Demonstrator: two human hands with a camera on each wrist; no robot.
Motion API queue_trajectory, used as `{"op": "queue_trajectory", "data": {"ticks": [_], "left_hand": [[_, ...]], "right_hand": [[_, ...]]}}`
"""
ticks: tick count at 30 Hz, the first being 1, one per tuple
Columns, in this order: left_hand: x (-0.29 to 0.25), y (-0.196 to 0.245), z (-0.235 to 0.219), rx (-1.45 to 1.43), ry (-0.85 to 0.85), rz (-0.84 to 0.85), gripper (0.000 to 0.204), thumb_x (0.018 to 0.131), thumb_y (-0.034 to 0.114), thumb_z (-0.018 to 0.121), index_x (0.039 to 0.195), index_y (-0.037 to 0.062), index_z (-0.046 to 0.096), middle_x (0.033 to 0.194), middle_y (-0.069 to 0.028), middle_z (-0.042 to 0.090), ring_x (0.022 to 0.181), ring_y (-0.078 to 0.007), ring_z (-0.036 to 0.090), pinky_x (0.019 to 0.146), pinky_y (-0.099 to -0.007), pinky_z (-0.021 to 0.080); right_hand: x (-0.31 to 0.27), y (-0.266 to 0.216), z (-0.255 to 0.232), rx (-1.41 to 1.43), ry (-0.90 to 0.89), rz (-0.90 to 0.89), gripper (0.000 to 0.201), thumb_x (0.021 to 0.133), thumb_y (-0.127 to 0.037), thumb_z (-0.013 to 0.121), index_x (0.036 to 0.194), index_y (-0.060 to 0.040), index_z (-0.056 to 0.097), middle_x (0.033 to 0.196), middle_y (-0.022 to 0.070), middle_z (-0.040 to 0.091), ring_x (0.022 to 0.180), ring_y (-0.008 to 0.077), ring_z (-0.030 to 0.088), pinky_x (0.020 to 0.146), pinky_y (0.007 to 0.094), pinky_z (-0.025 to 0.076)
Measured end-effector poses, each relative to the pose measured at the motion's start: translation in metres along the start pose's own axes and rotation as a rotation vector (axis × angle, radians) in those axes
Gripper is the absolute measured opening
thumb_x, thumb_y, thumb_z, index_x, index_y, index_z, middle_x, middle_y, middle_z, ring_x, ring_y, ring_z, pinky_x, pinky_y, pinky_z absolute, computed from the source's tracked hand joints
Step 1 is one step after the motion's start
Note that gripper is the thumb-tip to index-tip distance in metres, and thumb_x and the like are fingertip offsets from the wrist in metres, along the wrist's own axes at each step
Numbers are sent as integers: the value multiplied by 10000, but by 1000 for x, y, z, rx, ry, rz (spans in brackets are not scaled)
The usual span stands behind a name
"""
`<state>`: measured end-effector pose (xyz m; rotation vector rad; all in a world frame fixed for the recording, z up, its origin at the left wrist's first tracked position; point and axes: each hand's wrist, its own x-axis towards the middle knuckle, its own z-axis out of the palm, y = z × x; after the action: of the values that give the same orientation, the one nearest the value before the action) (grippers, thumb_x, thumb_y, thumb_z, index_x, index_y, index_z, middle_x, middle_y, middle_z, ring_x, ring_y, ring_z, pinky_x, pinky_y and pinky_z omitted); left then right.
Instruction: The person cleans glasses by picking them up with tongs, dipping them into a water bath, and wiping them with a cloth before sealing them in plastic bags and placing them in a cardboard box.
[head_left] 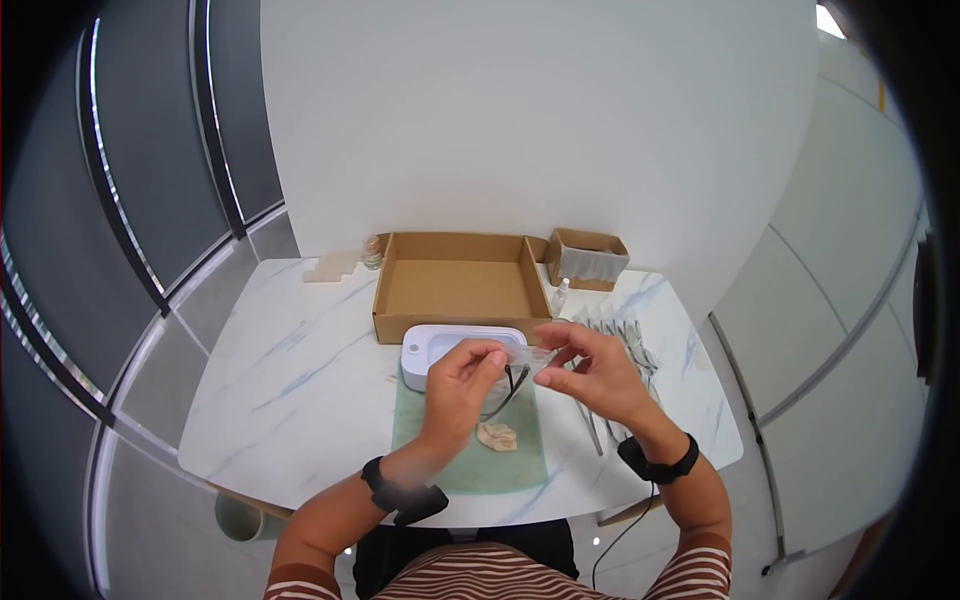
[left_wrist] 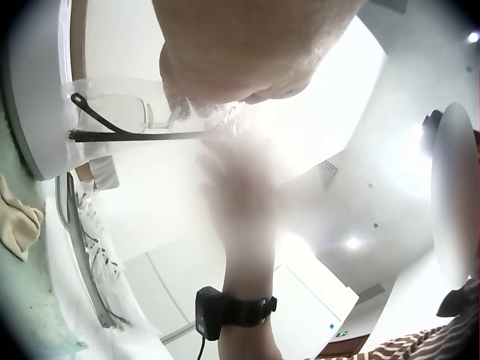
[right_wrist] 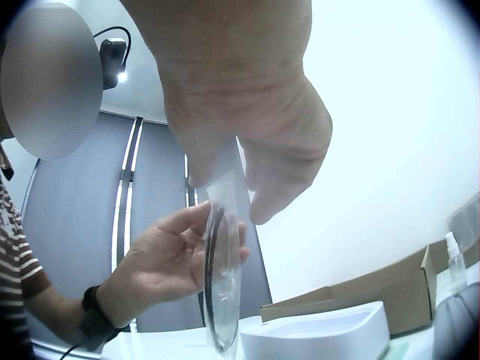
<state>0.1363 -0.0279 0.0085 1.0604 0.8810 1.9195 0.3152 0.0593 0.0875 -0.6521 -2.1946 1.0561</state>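
While the clear glasses (head_left: 520,362) are pinched above the white tub (head_left: 462,349) by left hand (head_left: 462,385) and right hand (head_left: 590,372), a marble table (head_left: 290,380) is seen against grey wall panels.

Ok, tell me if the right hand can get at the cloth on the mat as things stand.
Probably not yet: the right hand and left hand both hold the glasses above the mat. The cloth lies uncovered just below them, so the path looks free once the right hand lets go.
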Motion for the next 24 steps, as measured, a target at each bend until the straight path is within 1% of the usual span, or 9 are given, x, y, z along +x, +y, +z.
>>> {"op": "queue_trajectory", "data": {"ticks": [2, 3, 7, 8, 10, 17, 19, 22, 24], "left_hand": [[-3, -4, 1, 30, -26, 11, 157, 1018, 85, 623, 1126, -24, 655, 1057, -51, 687, 1006, -98, 634, 906, -253, 509], [-4, -3, 3, 61, -48, 24, 152, 1015, 77, 623, 1124, -24, 653, 1058, -52, 686, 1008, -99, 633, 906, -257, 510], [-9, 3, 6, 66, -125, -33, 126, 1007, 59, 626, 1099, -25, 645, 1038, -48, 679, 998, -98, 632, 901, -259, 510], [-9, 1, 1, 116, -163, -25, 115, 1005, 55, 630, 1087, -24, 641, 1026, -46, 676, 987, -97, 633, 895, -257, 511], [-9, 1, -3, 165, -208, -23, 105, 1002, 52, 633, 1075, -23, 636, 1015, -43, 673, 977, -96, 634, 889, -256, 512], [-4, 7, -7, 287, -198, -25, 83, 992, 59, 655, 1015, -20, 650, 970, -34, 668, 906, -83, 624, 840, -238, 510], [-4, 4, -8, 270, -185, -27, 83, 990, 60, 660, 1004, -21, 652, 965, -32, 667, 899, -80, 620, 834, -235, 508], [-6, -1, -4, 271, -209, -31, 89, 986, 46, 657, 1047, -18, 652, 970, -31, 670, 917, -90, 627, 843, -234, 507], [-8, -8, 8, 150, -128, -75, 175, 968, 84, 688, 1103, -19, 648, 998, -42, 683, 950, -118, 646, 864, -265, 518]], "right_hand": [[-2, 8, 9, 12, -7, 3, 330, 869, -191, 813, 1133, -19, 715, 934, 48, 726, 791, 126, 659, 702, 286, 530], [-2, 13, 12, 43, -10, 12, 252, 876, -186, 804, 1043, -10, 738, 898, 57, 738, 753, 127, 655, 681, 283, 522], [-9, 12, 21, 58, 20, 30, 187, 896, -187, 776, 940, -8, 747, 797, 70, 726, 713, 133, 652, 657, 292, 513], [-10, 16, 22, 59, 32, 41, 187, 896, -187, 776, 940, -8, 747, 797, 70, 726, 713, 133, 652, 657, 292, 513], [-11, 25, 23, 34, -9, -35, 174, 905, -169, 781, 974, -14, 742, 804, 10, 722, 687, 47, 615, 593, 218, 473], [-13, 32, 10, 4, -36, -30, 144, 913, -159, 770, 958, -22, 756, 807, 20, 731, 691, 65, 634, 599, 229, 475], [-16, 31, 5, 30, -40, 80, 194, 910, -188, 753, 943, 3, 753, 777, 91, 719, 729, 143, 684, 650, 295, 519], [-23, 35, 8, 201, -31, 207, 212, 940, -207, 735, 961, 3, 746, 800, 67, 726, 751, 116, 690, 615, 276, 519], [-29, 36, 9, 291, 14, 218, 217, 954, -215, 723, 981, 0, 739, 816, 55, 728, 763, 107, 691, 607, 264, 523]]}}
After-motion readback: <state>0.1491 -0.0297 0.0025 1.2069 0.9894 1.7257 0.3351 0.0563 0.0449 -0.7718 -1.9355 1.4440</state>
